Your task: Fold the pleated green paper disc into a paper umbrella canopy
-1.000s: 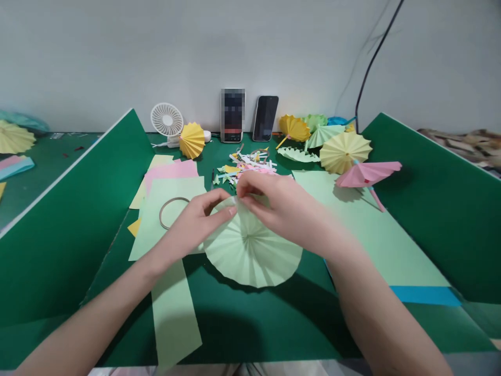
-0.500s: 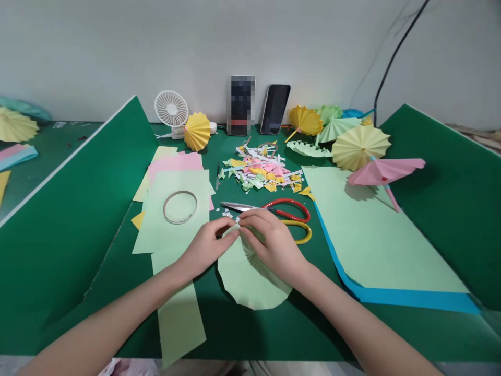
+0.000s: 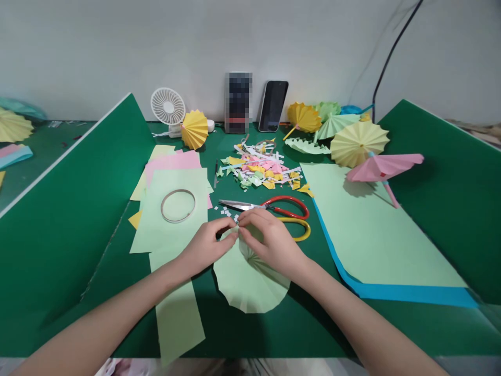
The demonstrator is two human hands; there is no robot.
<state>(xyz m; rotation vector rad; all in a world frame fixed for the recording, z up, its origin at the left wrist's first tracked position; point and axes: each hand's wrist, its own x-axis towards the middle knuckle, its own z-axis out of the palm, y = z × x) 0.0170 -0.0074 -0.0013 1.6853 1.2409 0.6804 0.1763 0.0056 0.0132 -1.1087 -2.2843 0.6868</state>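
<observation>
A pleated light-green paper circle (image 3: 248, 282) lies on the green table in front of me. My left hand (image 3: 207, 245) and my right hand (image 3: 270, 240) meet at its far edge, fingertips pinched together on the paper. Scissors with red and yellow handles (image 3: 282, 211) lie just beyond my right hand. A thin tape ring (image 3: 178, 205) rests on a light-green sheet (image 3: 172, 219) to the left.
Paper scraps (image 3: 260, 172) are piled behind the scissors. Finished paper umbrellas: yellow (image 3: 194, 129), pale yellow (image 3: 358, 142), pink (image 3: 383, 166). A small fan (image 3: 168, 107) and two phones (image 3: 274, 106) stand by the wall. A large green sheet on blue paper (image 3: 376, 235) lies right. Green dividers flank both sides.
The view pulled back and the hands with the pleated circle came nearer to me, uncovering the scissors. Over the last half second the hands barely moved.
</observation>
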